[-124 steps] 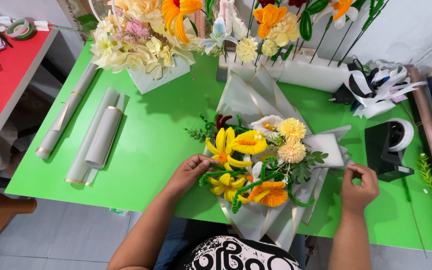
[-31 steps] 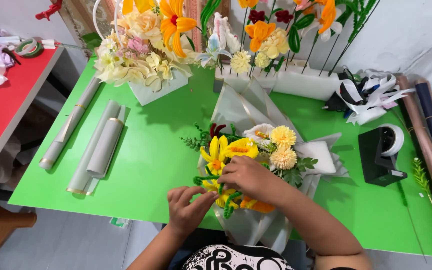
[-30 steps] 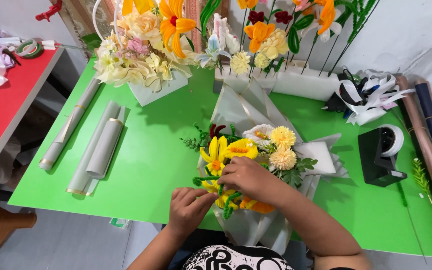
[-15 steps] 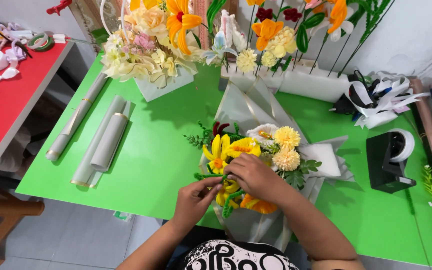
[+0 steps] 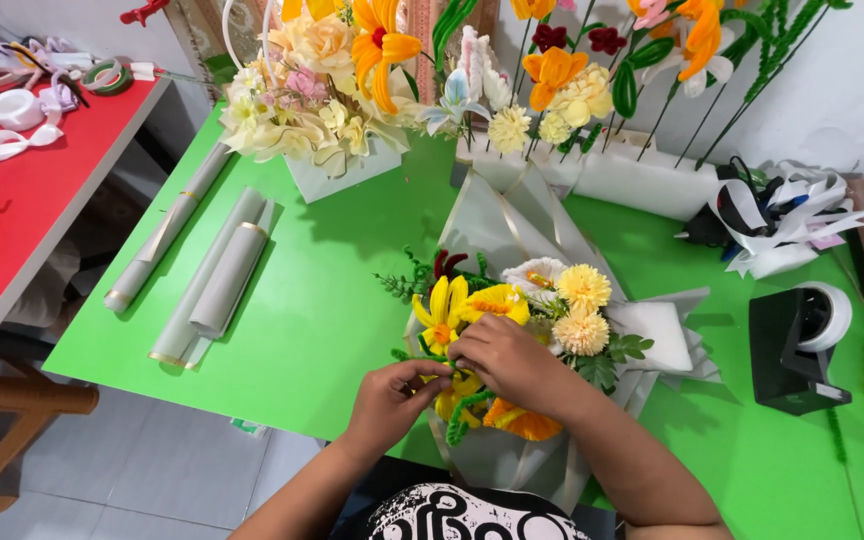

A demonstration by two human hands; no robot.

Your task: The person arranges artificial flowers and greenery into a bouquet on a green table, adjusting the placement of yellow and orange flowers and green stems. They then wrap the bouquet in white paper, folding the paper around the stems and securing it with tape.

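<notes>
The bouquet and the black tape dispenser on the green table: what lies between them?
In the head view, only bare green table lies between the bouquet and the tape dispenser.

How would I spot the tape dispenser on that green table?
Find the green table and follow it to its right side, past the bouquet under the hands. The tape dispenser stands there: a black block carrying a white roll, unlike the ribbons behind it.

Fuzzy flowers [image 5: 580, 290]; matt grey wrap [image 5: 497, 225]; smooth green table [image 5: 332, 290].
</notes>
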